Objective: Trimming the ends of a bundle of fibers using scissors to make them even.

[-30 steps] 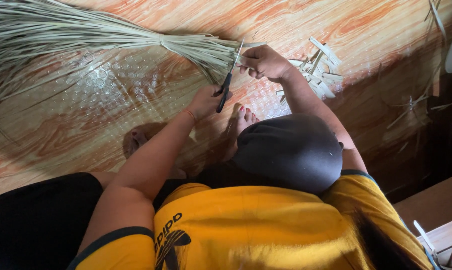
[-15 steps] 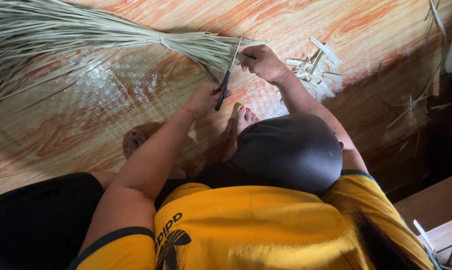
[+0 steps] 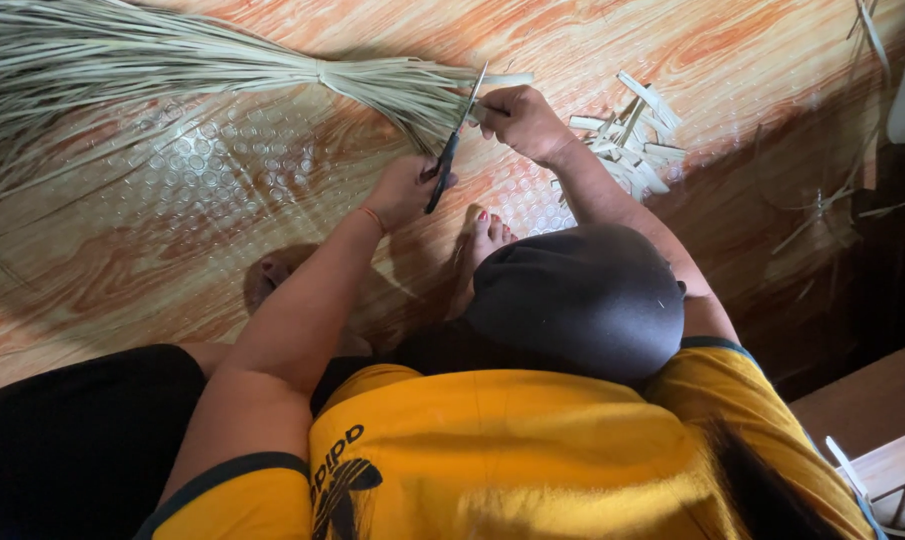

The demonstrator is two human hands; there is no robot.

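The left hand (image 3: 402, 190) gripped dark-handled steel scissors (image 3: 454, 140), blades angled up-right into the tied bundle of pale dried palm strips (image 3: 272, 75). The right hand (image 3: 520, 118) pinched the bundle's cut ends; its long axis ran leftward across the upper frame.

So I'm looking at a big bundle of pale green-tan dried leaf strips (image 3: 272, 75), tied near one end and fanning out wide toward the left across the wood-pattern floor. The short trimmed ends stick out on the right. A pair of black-handled scissors (image 3: 450, 150) stands tilted, blades up against those ends; I can't make out how far they're parted.
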